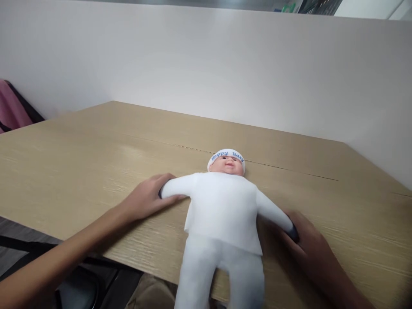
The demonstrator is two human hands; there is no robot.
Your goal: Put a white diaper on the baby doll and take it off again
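Observation:
A baby doll (225,206) in a white top and white trousers lies face up, its head away from me. Blue lettering that reads "Happy Baby" runs across its white cap (227,154). Both of the doll's arms stretch out sideways. My left hand (149,195) is closed round the end of the arm on the left, thumb on the near side. On the right, my right hand (305,240) grips the end of the other arm; some of its fingers are hidden behind the sleeve. The doll's legs run off the bottom edge of the view.
The wooden table (96,150) carries a thin seam across its far part. Behind it rises a pale partition (193,64). A pink cloth on a chair (14,107) stands at the far left. Below the near edge show a dark chair (80,285) and my lap.

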